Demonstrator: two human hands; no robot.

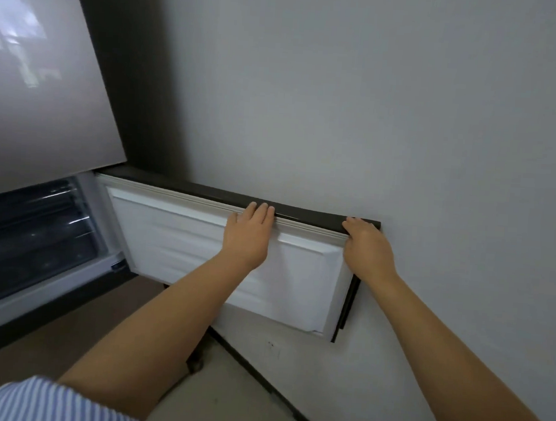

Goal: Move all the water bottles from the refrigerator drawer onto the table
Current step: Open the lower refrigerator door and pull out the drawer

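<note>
We find the lower refrigerator door (222,249) swung fully open, its dark outer face against the wall (374,102) and its white inner liner facing us. Our left hand (247,237) lies flat on the liner, fingers straight and together, tips reaching the door's top edge. Our right hand (367,248) curls its fingers over the top outer corner of the same door, gripping it. We judge the step in hand to be access: the door is being held or steadied open. The refrigerator drawer (38,228) sits in the open compartment, well left of both hands, dark and glossy behind a clear front. No water bottles can be made out inside it; the interior is too dim to tell. No table is in view. The next move calls for releasing the door and reaching left to pull the drawer out
</note>
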